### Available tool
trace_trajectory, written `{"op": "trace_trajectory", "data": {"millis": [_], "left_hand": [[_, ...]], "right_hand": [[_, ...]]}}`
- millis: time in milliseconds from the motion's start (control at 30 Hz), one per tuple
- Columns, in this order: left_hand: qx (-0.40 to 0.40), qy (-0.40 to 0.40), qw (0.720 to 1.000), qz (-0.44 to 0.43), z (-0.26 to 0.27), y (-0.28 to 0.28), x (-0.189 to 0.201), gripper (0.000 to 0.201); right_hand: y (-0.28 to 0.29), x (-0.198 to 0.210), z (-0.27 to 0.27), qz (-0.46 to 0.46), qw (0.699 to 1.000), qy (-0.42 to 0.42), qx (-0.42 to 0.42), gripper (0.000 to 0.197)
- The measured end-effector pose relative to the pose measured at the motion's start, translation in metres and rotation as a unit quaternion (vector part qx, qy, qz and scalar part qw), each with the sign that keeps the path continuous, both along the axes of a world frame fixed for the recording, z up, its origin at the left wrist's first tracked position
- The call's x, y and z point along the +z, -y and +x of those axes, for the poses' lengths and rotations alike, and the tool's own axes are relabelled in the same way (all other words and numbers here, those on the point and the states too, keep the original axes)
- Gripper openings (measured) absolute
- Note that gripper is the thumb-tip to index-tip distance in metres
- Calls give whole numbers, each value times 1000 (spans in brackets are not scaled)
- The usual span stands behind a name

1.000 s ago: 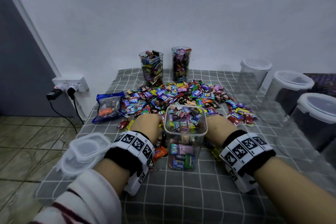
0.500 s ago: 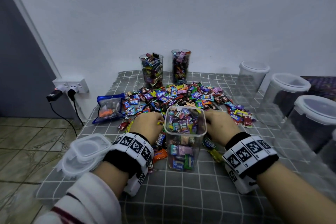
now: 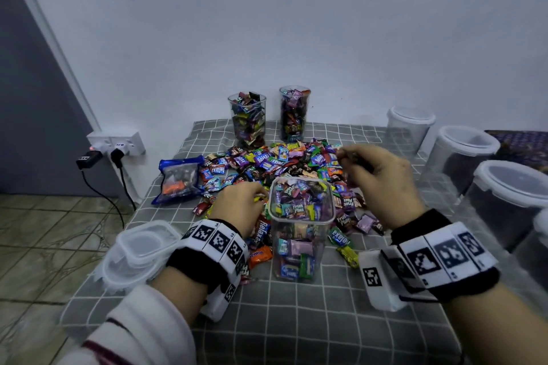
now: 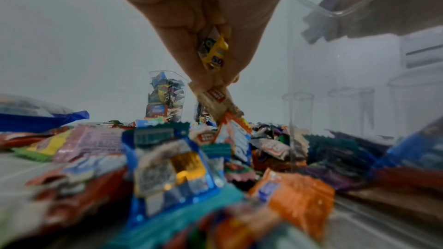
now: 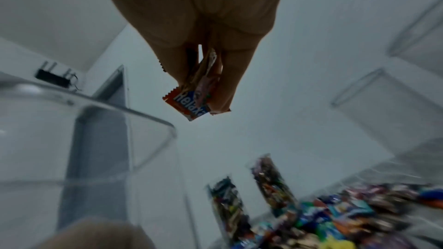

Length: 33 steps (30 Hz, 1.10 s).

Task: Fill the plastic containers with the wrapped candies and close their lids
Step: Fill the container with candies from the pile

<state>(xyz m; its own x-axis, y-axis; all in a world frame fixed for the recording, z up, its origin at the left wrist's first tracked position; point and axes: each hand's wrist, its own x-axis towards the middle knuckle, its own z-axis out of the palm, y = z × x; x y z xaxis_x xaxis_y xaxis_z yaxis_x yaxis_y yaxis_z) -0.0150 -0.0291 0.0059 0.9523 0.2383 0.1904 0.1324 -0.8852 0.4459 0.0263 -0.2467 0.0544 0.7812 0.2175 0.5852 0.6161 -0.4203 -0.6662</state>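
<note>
Your right hand (image 3: 382,184) pinches Relaxa candies (image 5: 191,101) above the square container (image 3: 301,228); your left hand (image 3: 240,207) grasps candies (image 4: 213,52) beside it.

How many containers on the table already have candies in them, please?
3: the square container between the hands, and two tall containers by the wall, left and right. The lidded containers at right look empty.

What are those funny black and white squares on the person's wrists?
Each wrist wears a black band wrapped with white blocks printed with black pixel-pattern squares, like little codes. The band on the right wrist has the same blocks, plus a white box with one more code hanging below it. The left arm also has a white sleeve with a dark red stripe. The hands are bare.
</note>
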Motion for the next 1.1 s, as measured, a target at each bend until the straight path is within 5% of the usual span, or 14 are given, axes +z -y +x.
{"op": "trace_trajectory", "data": {"millis": [100, 267, 500, 1100], "left_hand": [[1, 25, 1000, -16, -2, 0, 1, 12], [13, 72, 996, -45, -8, -4, 7, 15], [38, 134, 982, -127, -19, -9, 15, 20], [-66, 331, 898, -282, -35, 18, 80, 30]], "right_hand": [[-8, 12, -14, 32, 998, 16, 44, 21], [-28, 8, -35, -38, 988, 111, 100, 19], [-35, -6, -43, -120, 977, 149, 90, 17], [-21, -9, -48, -106, 991, 53, 62, 57]]}}
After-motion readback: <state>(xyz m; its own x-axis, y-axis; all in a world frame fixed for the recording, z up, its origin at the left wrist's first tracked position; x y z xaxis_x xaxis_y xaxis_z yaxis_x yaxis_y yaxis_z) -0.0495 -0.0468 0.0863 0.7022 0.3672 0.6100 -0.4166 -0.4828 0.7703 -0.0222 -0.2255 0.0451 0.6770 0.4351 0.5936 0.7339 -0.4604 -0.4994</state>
